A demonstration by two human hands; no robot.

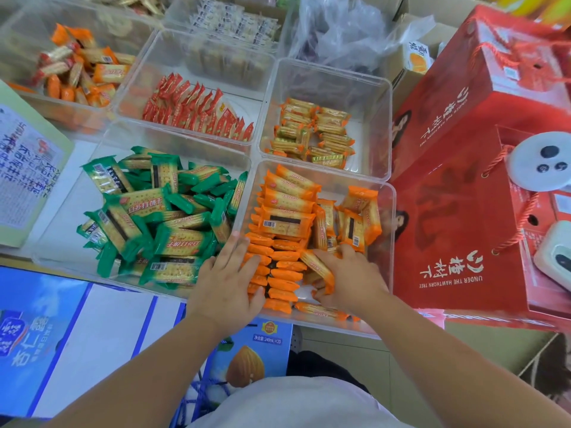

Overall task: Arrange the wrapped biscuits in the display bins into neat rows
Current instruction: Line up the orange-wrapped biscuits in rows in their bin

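A clear bin [386, 211] at the near right holds orange-wrapped biscuits [287, 208]. A row of them stands on edge along its left side [278, 264]; others lie loose at the right [358, 220]. My left hand [227, 279] lies flat with straight fingers pressed against the left end of that row. My right hand [346, 276] is inside the bin, its fingers curled around an orange biscuit pack [318, 267] and partly hiding the packs beneath. To the left, another clear bin [102, 143] holds a jumble of green-wrapped biscuits [160, 217].
Behind stand bins of red-wrapped packs [197, 109], gold-and-orange packs [315, 131] and mixed orange packs [80, 72]. Red gift boxes [463, 186] crowd the right side. Blue drink cartons [61, 329] lie at the near left. A crumpled plastic bag [346, 29] sits at the back.
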